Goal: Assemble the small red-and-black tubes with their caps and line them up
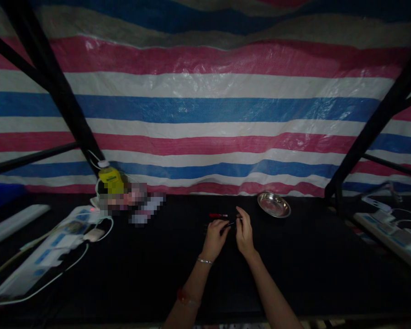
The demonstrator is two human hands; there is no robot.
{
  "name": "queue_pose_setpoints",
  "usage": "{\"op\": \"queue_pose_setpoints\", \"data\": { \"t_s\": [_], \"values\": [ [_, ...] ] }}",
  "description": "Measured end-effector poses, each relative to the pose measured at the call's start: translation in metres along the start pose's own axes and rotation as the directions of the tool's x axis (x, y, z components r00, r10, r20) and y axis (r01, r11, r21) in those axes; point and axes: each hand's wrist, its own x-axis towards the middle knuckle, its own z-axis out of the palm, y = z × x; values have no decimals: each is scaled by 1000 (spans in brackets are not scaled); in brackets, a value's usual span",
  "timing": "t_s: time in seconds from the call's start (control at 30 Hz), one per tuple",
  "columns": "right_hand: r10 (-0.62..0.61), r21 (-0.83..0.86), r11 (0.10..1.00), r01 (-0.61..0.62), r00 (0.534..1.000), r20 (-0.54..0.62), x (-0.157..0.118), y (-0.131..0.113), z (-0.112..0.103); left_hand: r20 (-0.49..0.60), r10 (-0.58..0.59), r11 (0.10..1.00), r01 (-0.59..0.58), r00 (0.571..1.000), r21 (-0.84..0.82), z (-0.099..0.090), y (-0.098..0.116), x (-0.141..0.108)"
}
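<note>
My left hand (214, 238) is over the black table with its fingertips pinched together. A small, thin dark piece with a pale glint (230, 224) sticks out from them; its kind is too small to tell. Close on the right, my right hand (245, 234) faces it, the index finger fairly straight and the thumb near the other fingers. Something tiny shows at those fingertips, but I cannot make it out. Just beyond my left hand lies a slim red pen-like stick (218, 215) with a lighter end. Behind and right of my right hand rests a shallow round metal dish (274, 204).
On the left are a white power strip (51, 256) with plugs and cables, a yellow-labelled bottle (111, 179) and blurred items. Another power strip (393, 237) lies at the right. Black frame posts (66, 109) flank the table; a striped sheet (205, 109) hangs behind.
</note>
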Motion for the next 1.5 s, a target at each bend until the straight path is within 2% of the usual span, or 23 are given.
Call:
{"op": "queue_pose_setpoints", "data": {
  "t_s": [0.13,0.23,0.4,0.57,0.77,0.87,0.97,1.13,1.27,1.5],
  "values": [
    [-8,22,1000,11,996,-93,1,-4,1,-20,8,1000,-8,1000,-10,-1,2,0],
    [40,91,996,-25,986,-163,1,-2,4,-41,-9,1000,8,999,-30,-3,2,0],
    [139,146,982,-117,979,-149,1,-3,4,-85,-94,990,84,992,-117,-6,2,3],
    [142,101,987,-124,970,-198,2,-11,0,-81,-203,936,170,976,-308,-5,-1,5],
    [142,81,989,-126,962,-234,1,-10,-1,-33,-296,865,253,955,-433,-4,-4,6],
    [164,105,984,-146,967,-195,2,-4,0,-58,-360,823,287,931,-490,-6,-8,8],
    [175,116,980,-163,979,-108,2,4,3,-156,-424,817,302,892,-491,-9,-17,9],
    [165,22,986,-166,986,16,2,17,6,-281,-450,871,347,848,-348,-12,-36,6],
    [189,-50,981,-185,978,84,2,25,5,-274,-466,880,410,841,-240,-12,-45,5],
    [264,-36,964,-262,961,82,2,37,9,-214,-518,842,449,828,-300,-12,-47,6]
  ]
}}
